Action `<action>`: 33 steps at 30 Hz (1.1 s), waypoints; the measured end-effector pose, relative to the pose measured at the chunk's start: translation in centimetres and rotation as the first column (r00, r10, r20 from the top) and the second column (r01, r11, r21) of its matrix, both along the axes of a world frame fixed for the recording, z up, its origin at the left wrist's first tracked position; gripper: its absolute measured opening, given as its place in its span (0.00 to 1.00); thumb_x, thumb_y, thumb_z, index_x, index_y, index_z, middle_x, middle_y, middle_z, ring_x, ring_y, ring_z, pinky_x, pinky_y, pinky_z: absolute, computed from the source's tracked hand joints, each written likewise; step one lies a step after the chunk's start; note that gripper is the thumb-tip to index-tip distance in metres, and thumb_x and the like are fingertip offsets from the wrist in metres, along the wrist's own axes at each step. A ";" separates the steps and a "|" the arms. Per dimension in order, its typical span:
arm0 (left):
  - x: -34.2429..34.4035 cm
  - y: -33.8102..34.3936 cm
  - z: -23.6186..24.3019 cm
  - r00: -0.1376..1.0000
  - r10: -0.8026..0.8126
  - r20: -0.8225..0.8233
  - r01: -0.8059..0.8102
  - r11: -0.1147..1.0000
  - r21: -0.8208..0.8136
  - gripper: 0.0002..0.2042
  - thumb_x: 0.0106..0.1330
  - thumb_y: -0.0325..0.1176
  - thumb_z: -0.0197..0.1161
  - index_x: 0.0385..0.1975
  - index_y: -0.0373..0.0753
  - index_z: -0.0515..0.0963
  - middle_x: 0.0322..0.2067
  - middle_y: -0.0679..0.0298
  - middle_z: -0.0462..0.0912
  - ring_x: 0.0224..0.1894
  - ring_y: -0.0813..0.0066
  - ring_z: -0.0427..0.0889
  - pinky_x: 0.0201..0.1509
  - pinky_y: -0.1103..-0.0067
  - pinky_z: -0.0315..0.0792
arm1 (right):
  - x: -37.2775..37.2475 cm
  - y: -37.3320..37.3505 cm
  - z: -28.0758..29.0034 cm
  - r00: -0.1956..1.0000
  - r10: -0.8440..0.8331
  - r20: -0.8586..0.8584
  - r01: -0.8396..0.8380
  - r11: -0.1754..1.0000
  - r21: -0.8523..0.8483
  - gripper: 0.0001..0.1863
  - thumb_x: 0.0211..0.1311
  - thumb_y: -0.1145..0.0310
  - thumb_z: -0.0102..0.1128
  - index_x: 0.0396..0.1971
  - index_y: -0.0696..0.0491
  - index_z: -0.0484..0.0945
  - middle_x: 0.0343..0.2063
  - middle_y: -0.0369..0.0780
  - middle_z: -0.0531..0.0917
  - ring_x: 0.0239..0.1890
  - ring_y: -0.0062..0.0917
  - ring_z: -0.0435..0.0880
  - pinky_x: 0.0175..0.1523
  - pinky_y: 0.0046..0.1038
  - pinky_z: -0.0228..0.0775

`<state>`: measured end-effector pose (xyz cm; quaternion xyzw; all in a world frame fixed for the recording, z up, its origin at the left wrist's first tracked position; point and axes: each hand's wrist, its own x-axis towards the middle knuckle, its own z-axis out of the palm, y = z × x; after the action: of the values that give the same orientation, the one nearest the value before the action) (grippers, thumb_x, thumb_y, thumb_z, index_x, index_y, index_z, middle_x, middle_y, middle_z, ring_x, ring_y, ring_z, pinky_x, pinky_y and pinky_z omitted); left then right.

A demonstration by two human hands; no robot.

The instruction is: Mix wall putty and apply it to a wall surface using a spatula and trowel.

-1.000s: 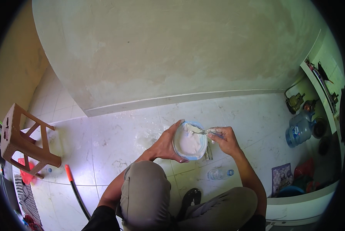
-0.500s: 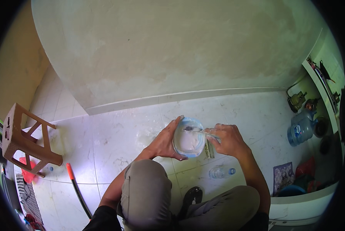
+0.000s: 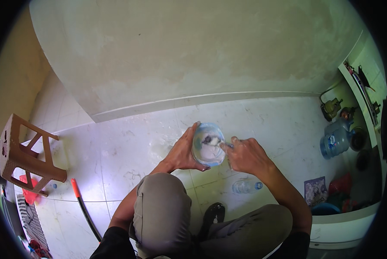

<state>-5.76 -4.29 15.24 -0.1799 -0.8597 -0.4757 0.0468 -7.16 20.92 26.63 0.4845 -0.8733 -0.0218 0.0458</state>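
Over the tiled floor, my left hand (image 3: 182, 152) grips a pale blue plastic tub (image 3: 211, 164) by its left side, thumb below and fingers above. White paste (image 3: 210, 153) lies in the tub and is smeared up its inner wall. My right hand (image 3: 247, 155) is closed around a slim stirring tool (image 3: 216, 141), whose paste-coated, dark-tipped end is inside the tub. Motion blurs this tool, so its exact kind is unclear. Below my right hand a clear plastic bottle (image 3: 245, 186) lies on its side on the tiles.
A bare plastered wall (image 3: 193, 52) rises ahead. On the left are a brown plastic stool (image 3: 23, 159) and a black bar with an orange end (image 3: 83, 205). A large blue water jug (image 3: 335, 140) lies at right, beside a white counter (image 3: 346, 227). White splashes mark the tiles.
The stirring tool has shifted within the tub and now stands steeper, with my right hand a little nearer the rim. The tub has moved slightly up and left.
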 end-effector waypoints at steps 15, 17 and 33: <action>-0.2 0.6 -0.8 1.000 0.005 0.020 -0.006 0.999 0.051 0.74 0.28 0.48 0.91 0.79 0.30 0.47 0.72 0.39 0.64 0.74 0.40 0.66 0.80 0.61 0.63 | -0.7 -0.6 0.1 0.991 -0.110 0.071 0.111 0.994 -0.003 0.16 0.61 0.70 0.63 0.47 0.55 0.88 0.23 0.49 0.83 0.24 0.45 0.85 0.32 0.44 0.78; -0.2 0.6 -0.7 1.000 0.000 0.025 -0.001 1.000 0.029 0.75 0.28 0.47 0.91 0.79 0.30 0.46 0.72 0.40 0.63 0.74 0.40 0.65 0.80 0.61 0.64 | -1.0 -1.1 0.1 0.976 -0.202 0.079 0.197 0.978 0.065 0.14 0.60 0.69 0.63 0.44 0.56 0.89 0.23 0.52 0.83 0.25 0.48 0.85 0.34 0.45 0.78; -0.8 1.0 -1.4 0.998 0.056 0.042 -0.057 0.998 0.029 0.76 0.29 0.46 0.91 0.79 0.31 0.43 0.72 0.40 0.63 0.74 0.39 0.65 0.79 0.61 0.65 | -0.8 -0.5 -0.4 0.882 -0.342 0.324 0.355 0.935 0.017 0.14 0.64 0.68 0.63 0.46 0.54 0.89 0.24 0.52 0.85 0.29 0.53 0.85 0.39 0.50 0.77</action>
<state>-6.57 -3.29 13.82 -0.1450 -0.8580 -0.4907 0.0453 -7.99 20.46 26.23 0.3156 -0.9420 0.0682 -0.0917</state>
